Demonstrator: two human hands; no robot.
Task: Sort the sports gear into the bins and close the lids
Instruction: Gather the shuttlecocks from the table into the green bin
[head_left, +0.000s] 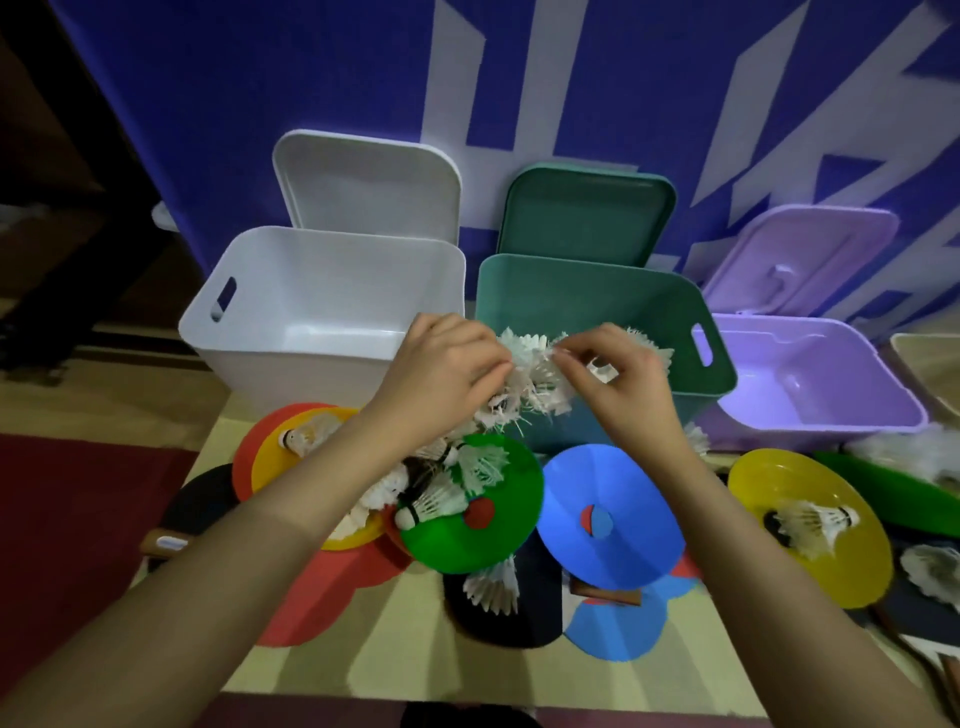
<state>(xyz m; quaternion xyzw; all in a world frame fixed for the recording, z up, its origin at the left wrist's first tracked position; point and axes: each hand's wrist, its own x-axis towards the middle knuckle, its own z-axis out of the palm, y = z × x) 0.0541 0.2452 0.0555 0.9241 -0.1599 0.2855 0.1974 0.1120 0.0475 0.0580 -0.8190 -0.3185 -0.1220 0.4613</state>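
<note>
Three bins stand in a row with lids leaning open behind them: a white bin, a teal bin and a lilac bin. My left hand and my right hand together grip a bunch of white shuttlecocks over the teal bin's near left corner. More shuttlecocks lie piled on a green disc. A blue disc and a yellow disc carrying one shuttlecock lie to the right.
Red and yellow discs overlap at the left with a shuttlecock on them. Black paddles lie under the discs. Another green disc and loose shuttlecocks sit at the far right. A blue wall stands behind the bins.
</note>
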